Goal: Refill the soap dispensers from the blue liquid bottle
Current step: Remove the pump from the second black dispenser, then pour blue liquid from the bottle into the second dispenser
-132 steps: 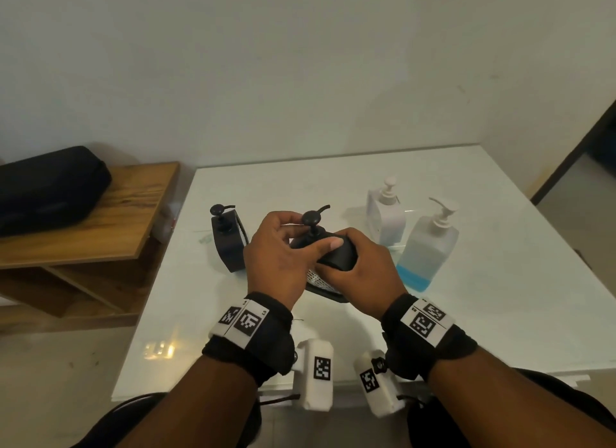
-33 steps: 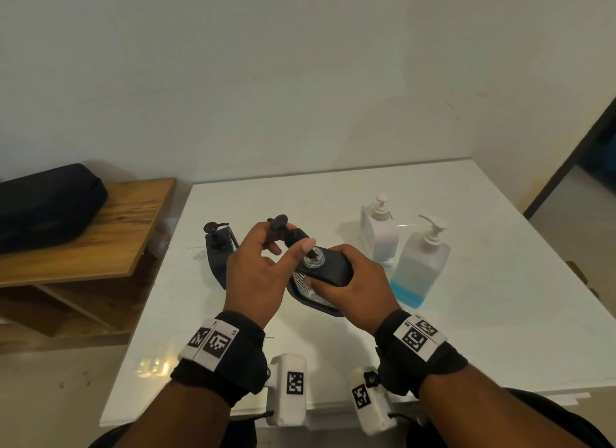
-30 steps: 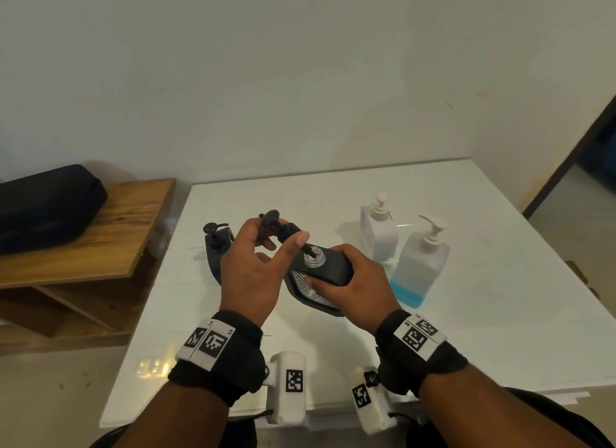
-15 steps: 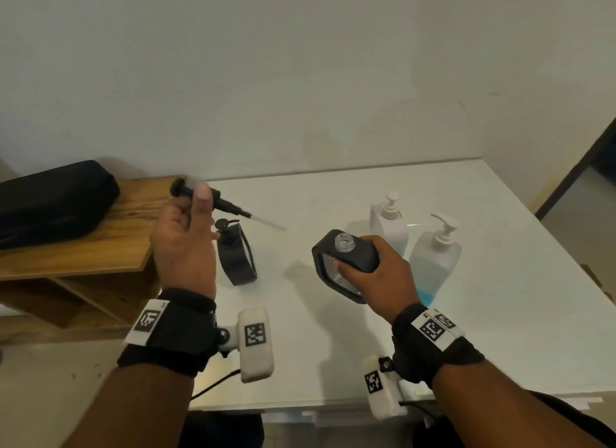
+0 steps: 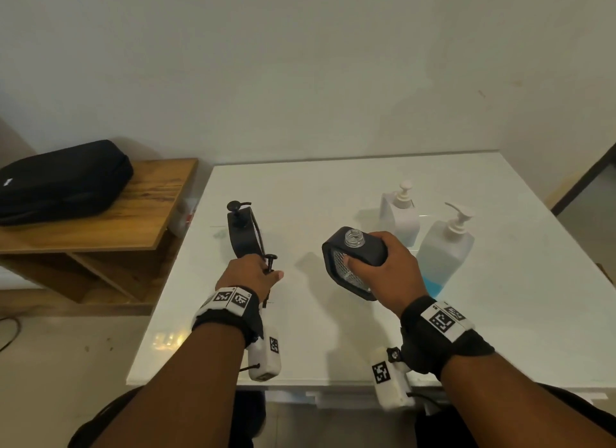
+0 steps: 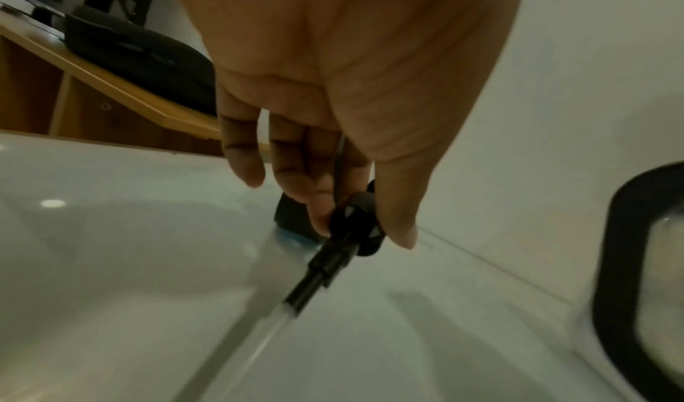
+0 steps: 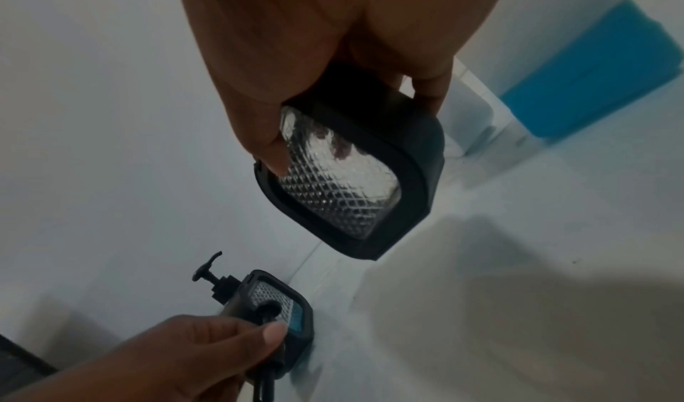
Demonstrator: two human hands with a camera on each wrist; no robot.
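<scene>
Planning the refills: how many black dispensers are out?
2. One black dispenser stands on the table's left side with its pump on. The other, pump off, is gripped in the right hand. None seem hidden.

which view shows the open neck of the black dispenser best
The head view: it looks down on the black dispenser in the right hand, so its clear threaded neck shows uncapped. The right wrist view shows only its textured side and black frame; the left wrist view catches just a blurred edge.
</scene>
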